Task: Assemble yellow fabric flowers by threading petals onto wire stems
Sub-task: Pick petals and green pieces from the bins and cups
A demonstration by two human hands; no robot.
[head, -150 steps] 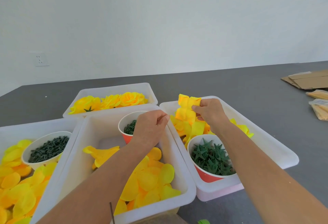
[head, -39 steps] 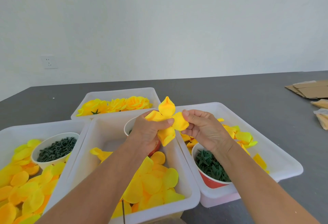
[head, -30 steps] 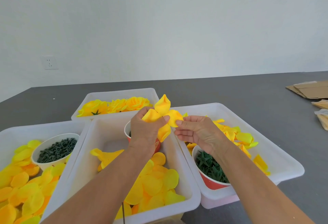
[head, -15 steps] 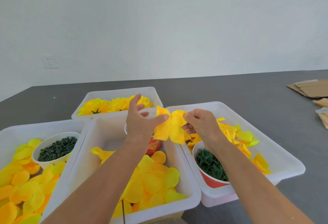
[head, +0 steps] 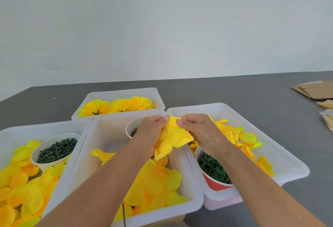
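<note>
both hands meet above the middle tub [head: 100, 156]; left hand [head: 151, 131] and right hand [head: 200, 133] pinch the petal piece [head: 173, 139] at its top edge; it hangs toward the person.

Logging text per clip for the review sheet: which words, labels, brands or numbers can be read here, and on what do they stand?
None can be read.
red paper cup in the right bin: no print shows on its visible side.
red cup behind the left hand: its side is hidden.
wall socket: holes only, no lettering.
cardboard: no markings show.
</note>
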